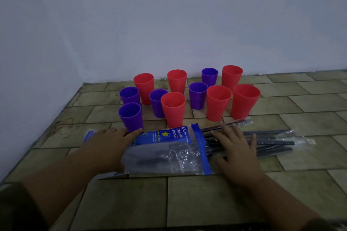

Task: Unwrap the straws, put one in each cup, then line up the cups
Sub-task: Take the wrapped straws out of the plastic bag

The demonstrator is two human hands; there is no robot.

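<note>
Several red cups [173, 108] and smaller purple cups [130, 117] stand upright and scattered on the tiled surface, all without straws. In front of them lies a blue-and-clear plastic bag [169, 154], with several dark straws in clear wrappers [270, 142] fanning out of it to the right. My left hand [110, 146] rests flat on the bag's left end, fingers spread, close to the nearest purple cup. My right hand [234, 148] lies flat with spread fingers over the straws at the bag's mouth. Neither hand grips anything.
A pale wall [169, 24] rises directly behind the cups and along the left side. The tiled surface [300, 103] stretches to the right of the cups and toward me in front of the bag.
</note>
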